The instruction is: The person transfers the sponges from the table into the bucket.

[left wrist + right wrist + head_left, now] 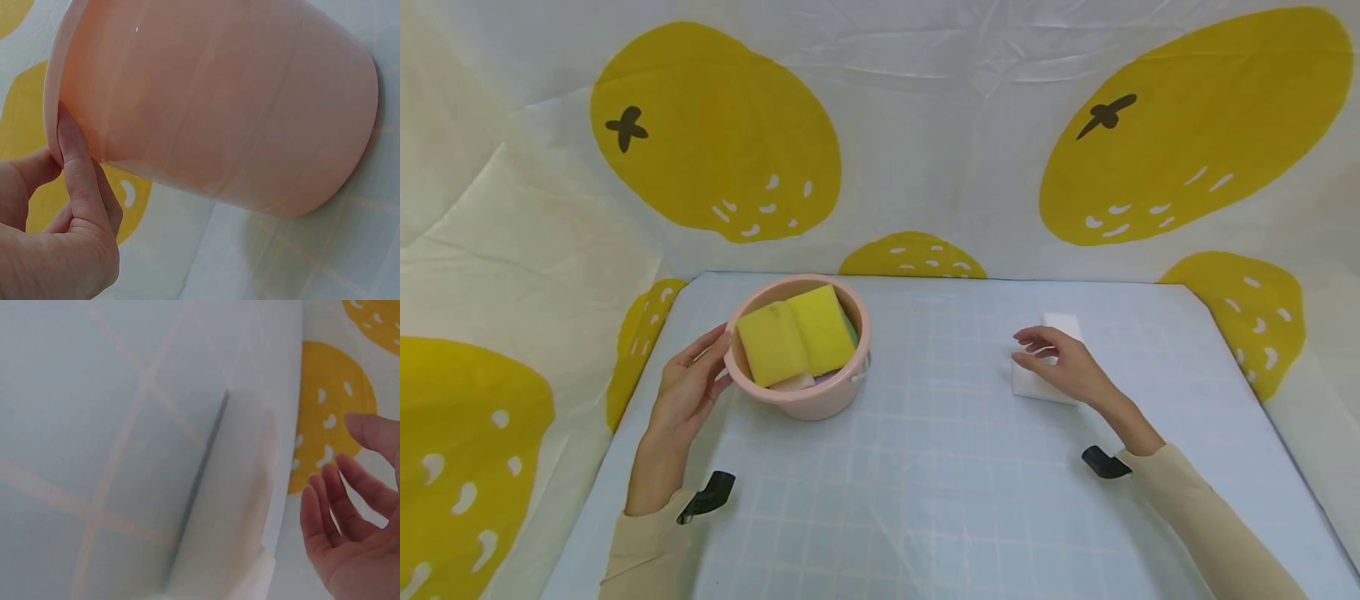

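Observation:
A pink bucket [820, 404] stands on the left of the table with two yellow sponges [793, 337] standing in it and other pieces hidden beneath them. My left hand [711, 358] rests against its left wall with straight fingers. In the left wrist view the thumb [75, 162] touches the bucket [225, 106] just under its rim. On the right, a white foam block [1063, 322] lies flat. My right hand [1048, 354] hovers over its near end with loosely bent fingers. The right wrist view shows that hand [350, 531] apart from the block [231, 506], holding nothing.
The table [925, 467] wears a pale blue cloth with a faint grid. A white backdrop printed with big yellow fruit [715, 133] walls in the back and both sides. A black wrist mount [707, 496] sits on each forearm.

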Motion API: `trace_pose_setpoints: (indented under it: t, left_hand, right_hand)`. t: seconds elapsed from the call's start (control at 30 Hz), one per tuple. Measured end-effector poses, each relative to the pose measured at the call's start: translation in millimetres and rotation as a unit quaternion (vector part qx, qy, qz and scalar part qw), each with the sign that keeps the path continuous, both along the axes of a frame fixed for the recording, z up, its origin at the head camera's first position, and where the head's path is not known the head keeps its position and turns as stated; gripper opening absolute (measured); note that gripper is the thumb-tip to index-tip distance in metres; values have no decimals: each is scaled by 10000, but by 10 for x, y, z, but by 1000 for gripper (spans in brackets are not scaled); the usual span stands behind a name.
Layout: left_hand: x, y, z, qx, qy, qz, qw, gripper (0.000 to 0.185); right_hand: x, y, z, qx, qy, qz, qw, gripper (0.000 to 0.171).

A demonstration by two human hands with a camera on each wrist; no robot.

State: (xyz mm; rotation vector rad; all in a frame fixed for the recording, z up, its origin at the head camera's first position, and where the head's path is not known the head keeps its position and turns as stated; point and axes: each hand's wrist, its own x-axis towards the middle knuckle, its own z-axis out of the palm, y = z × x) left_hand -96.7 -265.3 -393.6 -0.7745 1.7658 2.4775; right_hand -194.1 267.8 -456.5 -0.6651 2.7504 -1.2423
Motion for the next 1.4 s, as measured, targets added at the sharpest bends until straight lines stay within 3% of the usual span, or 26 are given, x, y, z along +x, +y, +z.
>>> trace_pose_setpoints:
  t: [0.3, 0.6, 0.7, 0.9, 1.17, 1.4]
  left_hand:
    - [-10, 11, -1, 0, -73, 0, 10000, 79]
    - [2, 23, -2, -46, -56, -9, 10000, 81]
    - [5, 19, -2, -29, -64, -33, 10000, 82]
    - [-2, 23, 0, -63, -130, -1, 9999, 80]
    - [-9, 18, -5, -99, -113, 28, 9999, 79]
    - [-10, 9, -12, -104, -83, 12, 9999, 77]
  right_hand:
    - [81, 156, -161, 522, 297, 67, 9982, 39]
    - [130, 168, -153, 977, 450, 381, 9935, 35]
    - [128, 149, -103, 1115, 513, 461, 9914, 34]
    - [127, 134, 51, 1148, 130, 533, 9919, 35]
    - [122, 156, 205, 1190, 3, 894, 9889, 34]
    - [101, 128, 377, 1258, 92, 903, 9879, 33]
